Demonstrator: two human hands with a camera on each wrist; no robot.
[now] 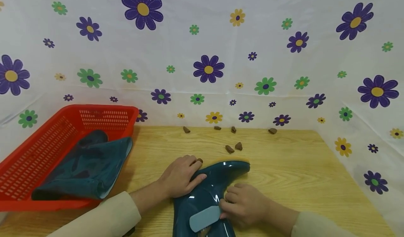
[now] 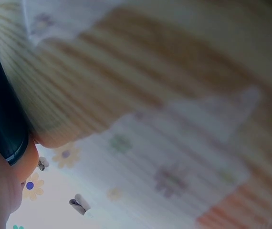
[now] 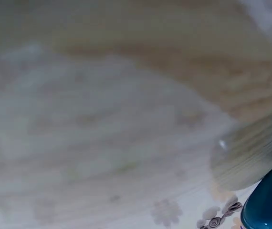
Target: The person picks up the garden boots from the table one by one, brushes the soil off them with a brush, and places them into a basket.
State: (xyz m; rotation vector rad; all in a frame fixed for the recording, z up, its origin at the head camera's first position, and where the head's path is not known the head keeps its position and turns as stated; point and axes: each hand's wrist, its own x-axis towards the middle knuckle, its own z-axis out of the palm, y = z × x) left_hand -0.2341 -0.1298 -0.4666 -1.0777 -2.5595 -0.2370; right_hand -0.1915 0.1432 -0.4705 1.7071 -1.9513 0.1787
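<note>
A glossy teal rain boot (image 1: 209, 180) lies on its side on the table, its toe pointing right and its shaft running toward me. My left hand (image 1: 181, 175) grips the foot of the boot from the left, thumb on the upper and fingers over the sole side. With curled fingers, my right hand (image 1: 243, 203) holds a light-blue, round-ended flat brush (image 1: 204, 219) against the boot shaft; its underside is hidden. The left wrist view shows the boot's dark edge (image 2: 5, 109) beside my fingers. In the right wrist view only part of the boot (image 3: 269, 200) appears.
A red plastic basket (image 1: 104, 107) stands at the left, with another teal boot (image 1: 91, 170) inside. Several brown lumps (image 1: 229, 149) lie scattered on the wooden table (image 1: 300, 180) toward the back. Behind hangs a white flowered sheet (image 1: 176, 47).
</note>
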